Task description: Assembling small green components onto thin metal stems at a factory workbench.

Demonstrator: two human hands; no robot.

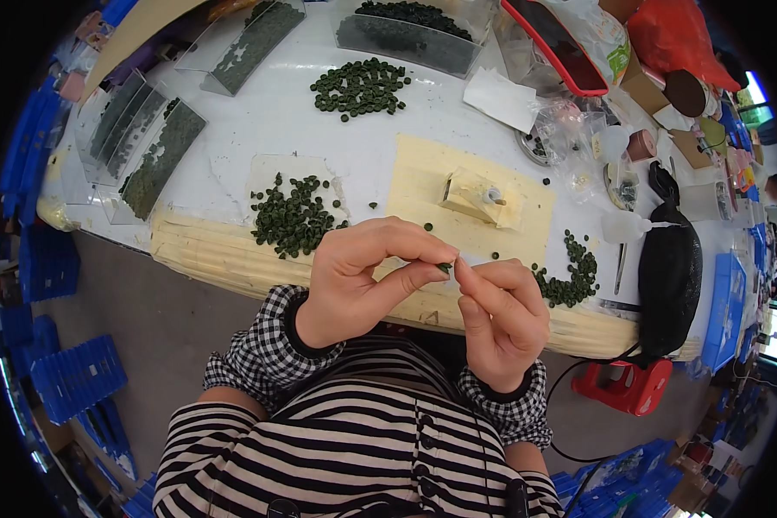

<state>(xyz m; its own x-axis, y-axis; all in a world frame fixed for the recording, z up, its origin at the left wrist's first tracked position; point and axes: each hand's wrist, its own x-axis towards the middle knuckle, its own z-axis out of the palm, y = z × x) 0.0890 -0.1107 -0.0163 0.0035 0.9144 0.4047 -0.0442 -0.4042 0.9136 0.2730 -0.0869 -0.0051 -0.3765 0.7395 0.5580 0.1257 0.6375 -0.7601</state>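
Observation:
Over the table's front edge, my left hand (pixel 354 281) pinches a small dark green piece (pixel 445 267) between thumb and forefinger. Right beside it, my right hand (pixel 508 319) has its fingers curled, and its forefinger tip meets the left fingertips. Whether the right fingers hold anything is hidden. A pile of similar dark green pieces (pixel 289 216) lies left of my left hand, and a smaller pile (pixel 571 274) lies right of my right hand. Beyond my hands, a tape-covered block with a small metal stub (pixel 483 200) sits on a cream sheet (pixel 414 177).
Farther back lies another green pile (pixel 360 88). Clear trays (pixel 259 47) with green pieces stand at the far left and back. A red-cased phone (pixel 554 43), a white paper (pixel 499 99), a white squeeze bottle (pixel 626 227) and a black bag (pixel 669 276) crowd the right. A red stool (pixel 626 386) stands below.

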